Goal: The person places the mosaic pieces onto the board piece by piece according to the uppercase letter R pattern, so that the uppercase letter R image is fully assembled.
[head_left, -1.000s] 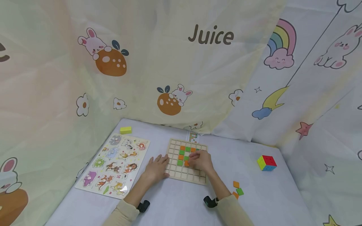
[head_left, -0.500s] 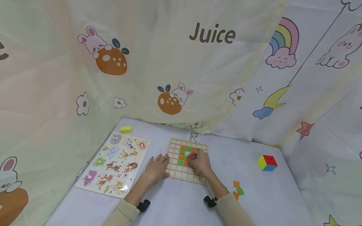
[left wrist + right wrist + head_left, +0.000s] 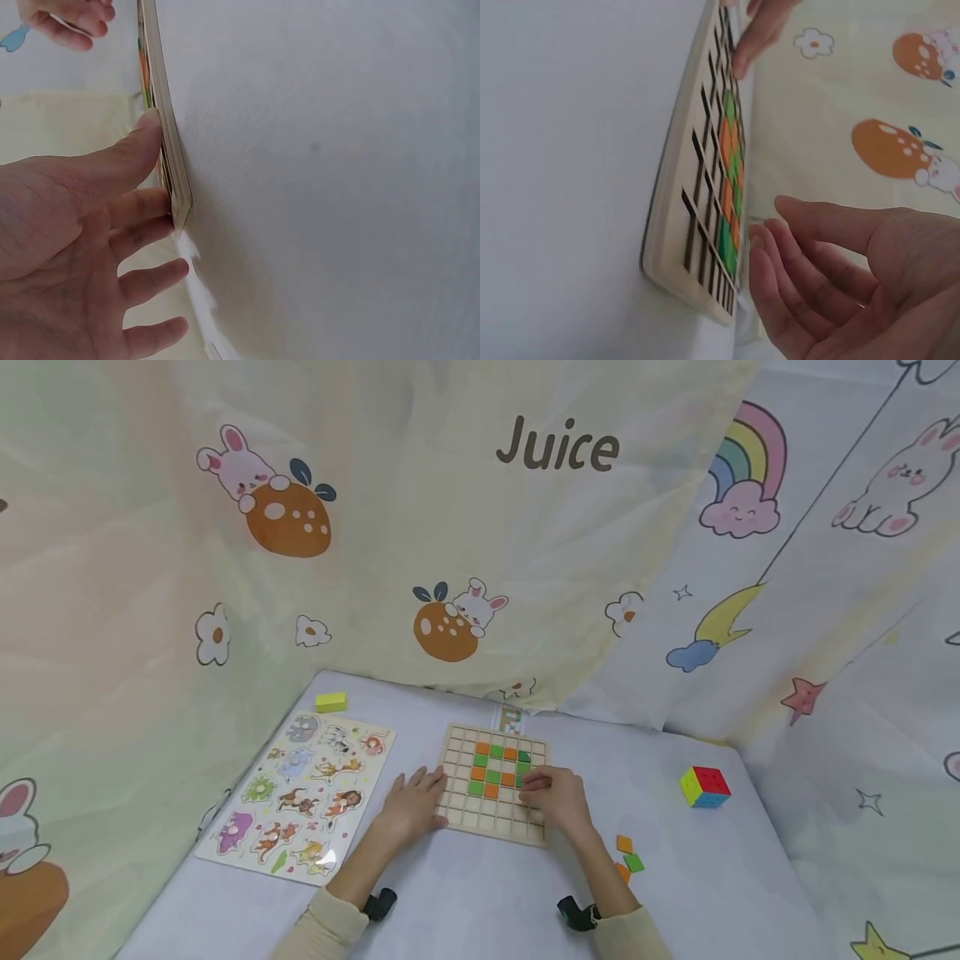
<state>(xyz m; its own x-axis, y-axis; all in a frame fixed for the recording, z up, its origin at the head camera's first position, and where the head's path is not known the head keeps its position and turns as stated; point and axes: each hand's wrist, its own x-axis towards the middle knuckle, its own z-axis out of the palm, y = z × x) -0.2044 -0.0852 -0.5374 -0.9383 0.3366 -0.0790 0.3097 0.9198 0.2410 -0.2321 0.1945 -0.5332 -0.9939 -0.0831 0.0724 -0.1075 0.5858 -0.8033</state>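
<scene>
A wooden grid board lies on the white table, with orange and green tiles in its middle squares. My left hand rests on the board's left edge, fingers mostly straight. In the left wrist view its thumb touches the board's rim. Over the right part of the board hovers my right hand, beside the green tiles of the right-hand column. The right wrist view shows its thumb and loosely bent fingers apart, with nothing visible between them.
Several loose orange and green tiles lie right of the right forearm. A puzzle cube stands farther right. On the left are an animal puzzle board and a yellow block. A small pattern card lies behind the grid board.
My right hand has moved right, off the middle of the pattern. An orange tile in the third row, covered before, now shows. The left hand stays in place.
</scene>
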